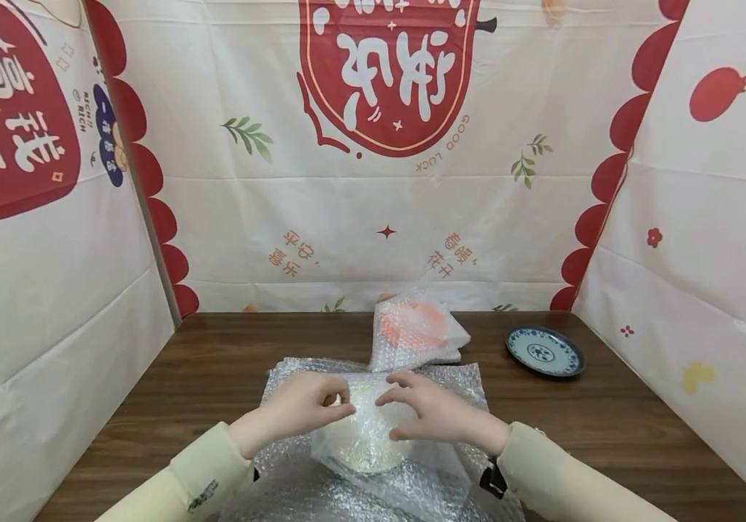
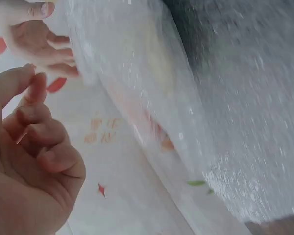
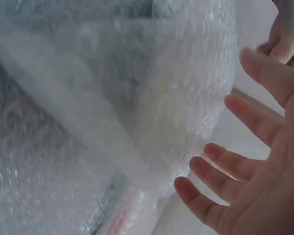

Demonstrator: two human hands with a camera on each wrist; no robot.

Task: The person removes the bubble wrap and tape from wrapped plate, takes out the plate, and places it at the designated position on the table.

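A pale, rounded item wrapped in bubble wrap (image 1: 369, 442) lies in front of me on a larger bubble wrap sheet (image 1: 281, 478). The layers blur it, so its kind cannot be told. At its left side is my left hand (image 1: 310, 402), fingers curled, thumb and index fingertips together in the left wrist view; I see nothing between them. My right hand (image 1: 438, 409) is over the right side of the bundle, its fingers spread and slightly bent. In the right wrist view those fingers (image 3: 220, 178) are beside the wrap's edge and grip nothing.
Behind the sheet sits another bubble-wrapped bundle with an orange-red round thing (image 1: 415, 325) inside. A blue-and-white patterned plate (image 1: 544, 351) stands at the back right of the brown wooden table (image 1: 614, 420). Printed cloth walls (image 1: 386, 203) enclose the table at the back and sides.
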